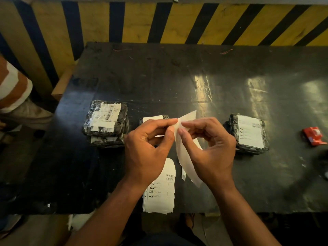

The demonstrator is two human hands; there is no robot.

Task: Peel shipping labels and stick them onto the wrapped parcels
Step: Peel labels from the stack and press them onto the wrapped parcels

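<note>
step: peeling | left hand [147, 148] and right hand [209, 148] both pinch one shipping label [184, 155] over the table [195, 77] | done: left parcel stack [106, 119], right parcel [248, 133] labelled | left: middle parcel [153, 118], label pile [159, 194] near the table's front edge

We see a glossy black table [177, 82]; at twelve o'clock, a wall [142, 22] striped yellow and black; black-wrapped parcels [105, 119] bearing white barcoded labels; at six, a white label stack [159, 192] printed black; at three, a red-and-white packet [314, 135]; at nine, an orange-and-white striped sleeve [12, 86]
</note>
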